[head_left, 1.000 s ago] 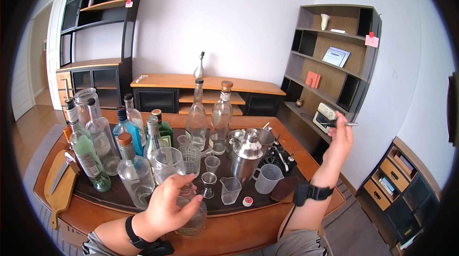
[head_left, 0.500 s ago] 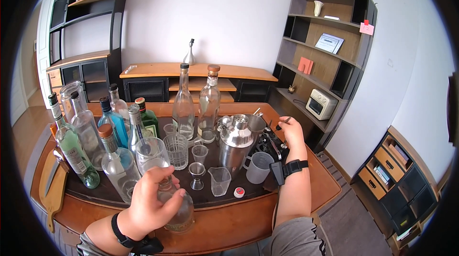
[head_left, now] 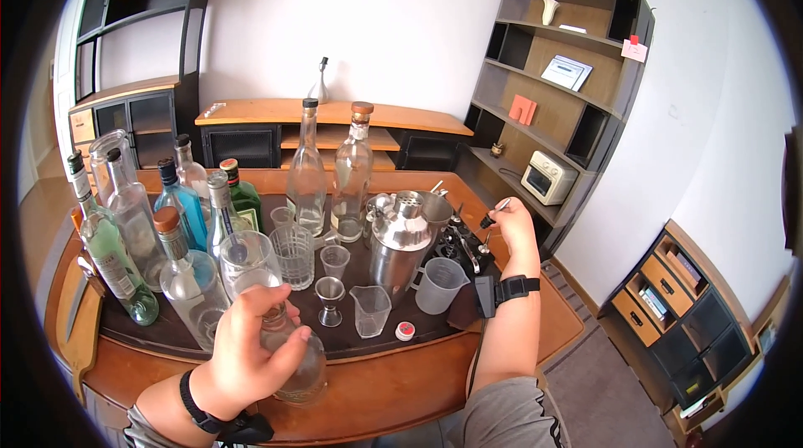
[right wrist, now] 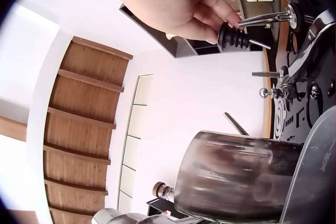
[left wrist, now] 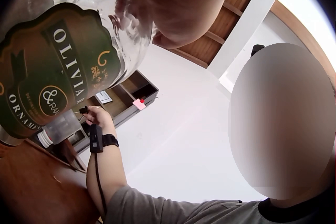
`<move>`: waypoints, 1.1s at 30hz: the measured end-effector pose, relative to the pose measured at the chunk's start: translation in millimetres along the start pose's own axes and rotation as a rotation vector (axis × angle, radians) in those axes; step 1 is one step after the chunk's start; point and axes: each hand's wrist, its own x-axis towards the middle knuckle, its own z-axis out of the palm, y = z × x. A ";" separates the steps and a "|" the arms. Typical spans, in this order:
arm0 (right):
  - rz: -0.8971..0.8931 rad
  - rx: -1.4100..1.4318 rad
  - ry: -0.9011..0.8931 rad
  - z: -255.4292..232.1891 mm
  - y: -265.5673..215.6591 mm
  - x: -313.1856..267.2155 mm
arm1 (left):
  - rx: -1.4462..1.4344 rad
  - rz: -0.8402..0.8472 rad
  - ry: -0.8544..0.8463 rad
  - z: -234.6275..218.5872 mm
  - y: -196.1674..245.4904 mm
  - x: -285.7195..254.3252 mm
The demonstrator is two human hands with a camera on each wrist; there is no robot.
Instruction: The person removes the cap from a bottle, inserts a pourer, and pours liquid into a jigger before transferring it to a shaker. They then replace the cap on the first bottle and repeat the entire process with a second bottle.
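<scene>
My left hand (head_left: 251,343) grips the neck of a clear glass bottle (head_left: 303,373) at the table's front edge. In the left wrist view, a dark green label (left wrist: 58,66) with white lettering covers the bottle's side. Over the right end of the table, my right hand (head_left: 514,226) pinches a bottle pourer (right wrist: 233,37) with a black ribbed stopper and a thin metal tube. Just below that hand sits a black stand (head_left: 460,247) with metal bar tools and other pourers.
Several bottles crowd the table's left side, near a cutting board with a knife (head_left: 79,322). A steel shaker (head_left: 400,243), jigger (head_left: 330,302), small glass pitcher (head_left: 370,312), plastic measuring jug (head_left: 439,285) and red-and-white cap (head_left: 405,331) stand in the middle and front.
My right hand has come down with the pourer from a raised spot at the right to just above the black stand. My left hand keeps its grip on the bottle neck.
</scene>
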 end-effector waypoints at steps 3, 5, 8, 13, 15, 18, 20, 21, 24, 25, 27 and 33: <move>-0.019 -0.056 -0.086 8.3 6.8 0.1 | -0.030 -0.026 0.049 4.3 -2.6 -2.6; 0.030 -0.189 -0.144 14.6 -5.1 -9.9 | -0.036 -0.027 0.050 4.5 -2.8 -2.3; 0.069 -0.267 -0.203 15.4 -5.8 -12.5 | -0.029 -0.018 0.031 2.6 -1.8 -1.5; 0.020 -0.147 -0.113 14.4 7.0 -6.7 | -0.018 0.003 -0.005 0.4 -1.6 0.3; -0.055 -0.128 -0.028 13.8 13.0 -1.6 | -0.023 -0.006 -0.007 0.7 -2.5 -0.2; 0.045 -0.201 -0.069 10.5 5.1 -6.3 | -0.026 -0.012 -0.008 0.8 -3.3 -1.2; 0.083 -0.282 -0.160 11.5 11.4 -4.9 | -0.027 -0.010 -0.008 1.0 -3.4 -1.2; 0.101 -0.322 -0.205 11.8 14.5 -4.3 | -0.028 -0.008 -0.007 1.3 -3.5 -1.2; 0.180 -0.315 -0.207 16.1 14.9 -6.2 | -0.021 -0.005 -0.004 1.1 -2.5 -0.3; 0.188 -0.316 -0.205 15.9 13.3 -6.5 | -0.018 -0.005 -0.004 0.9 -2.0 0.0; 0.205 -0.317 -0.200 14.5 10.4 -7.3 | -0.020 -0.003 -0.004 0.5 -1.0 0.4; 0.156 -0.297 -0.209 18.8 9.4 -10.5 | -0.023 -0.002 0.001 1.3 -1.7 0.0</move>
